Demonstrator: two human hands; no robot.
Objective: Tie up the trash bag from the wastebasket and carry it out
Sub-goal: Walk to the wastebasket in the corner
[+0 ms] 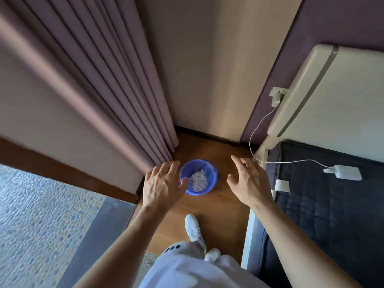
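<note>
A small round wastebasket lined with a blue trash bag (207, 170) stands on the wooden floor in the corner, far below me. Crumpled pale trash (199, 181) lies inside the bag. My left hand (163, 183) hovers over the basket's left side, fingers spread, holding nothing; its thumb overlaps the rim in the view. My right hand (248, 180) is stretched out to the right of the basket, fingers apart and empty, with a gap between it and the bag.
Mauve curtains (116, 90) hang at the left, reaching the floor beside the basket. A bed with a dark quilted cover (324, 204) and cream headboard (332, 90) lies at the right, with a white charger and cable (342, 172). My white shoes (194, 229) stand on the narrow floor strip.
</note>
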